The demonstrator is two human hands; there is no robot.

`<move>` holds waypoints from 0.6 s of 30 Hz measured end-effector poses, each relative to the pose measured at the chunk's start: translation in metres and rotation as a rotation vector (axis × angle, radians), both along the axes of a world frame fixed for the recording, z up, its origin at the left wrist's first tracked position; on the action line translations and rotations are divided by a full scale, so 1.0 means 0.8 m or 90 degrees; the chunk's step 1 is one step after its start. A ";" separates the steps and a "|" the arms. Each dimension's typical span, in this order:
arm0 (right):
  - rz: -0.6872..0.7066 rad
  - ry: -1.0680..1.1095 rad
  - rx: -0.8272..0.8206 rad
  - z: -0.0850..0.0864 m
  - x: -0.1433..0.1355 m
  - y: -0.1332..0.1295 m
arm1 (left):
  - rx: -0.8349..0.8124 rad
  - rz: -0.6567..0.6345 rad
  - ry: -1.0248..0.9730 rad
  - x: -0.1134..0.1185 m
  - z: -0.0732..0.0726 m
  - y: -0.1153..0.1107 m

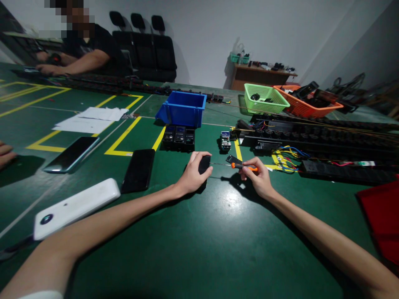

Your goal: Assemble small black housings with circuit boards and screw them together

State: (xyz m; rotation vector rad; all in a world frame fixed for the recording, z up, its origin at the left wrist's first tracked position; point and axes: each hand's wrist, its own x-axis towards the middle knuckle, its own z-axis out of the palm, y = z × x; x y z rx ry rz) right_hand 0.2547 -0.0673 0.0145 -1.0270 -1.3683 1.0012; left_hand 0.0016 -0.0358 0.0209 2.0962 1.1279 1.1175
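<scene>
My left hand (193, 173) is closed around a small black box-shaped part (204, 164) on the green table. In my right hand (257, 177) is a screwdriver (246, 167) with an orange and black handle. Its thin shaft points left, and the tip is at or close to the black part; contact cannot be made out. A flat black piece (233, 159) lies just behind the screwdriver, by my right fingers. Beyond my hands, a small module with exposed electronics (225, 141) stands on the table. Several black modules (178, 138) sit side by side before a blue bin (183, 109).
Two phones (139, 170) and a white power-bank-like device (76, 205) lie left. Long black rails with wires (280, 135) occupy the right, below a green basket (264, 99) and an orange basket (307, 104). A person (90, 50) sits far left; another hand (5, 155) shows at the left edge.
</scene>
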 end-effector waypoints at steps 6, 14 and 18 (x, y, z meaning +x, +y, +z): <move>0.004 0.004 0.006 -0.004 0.003 0.000 | 0.000 -0.002 0.004 0.000 0.001 0.000; 0.012 0.010 -0.002 -0.005 0.003 0.002 | 0.009 -0.003 0.007 0.001 0.000 0.001; 0.009 0.009 -0.001 -0.005 0.002 0.002 | 0.013 -0.002 0.010 0.000 0.000 0.001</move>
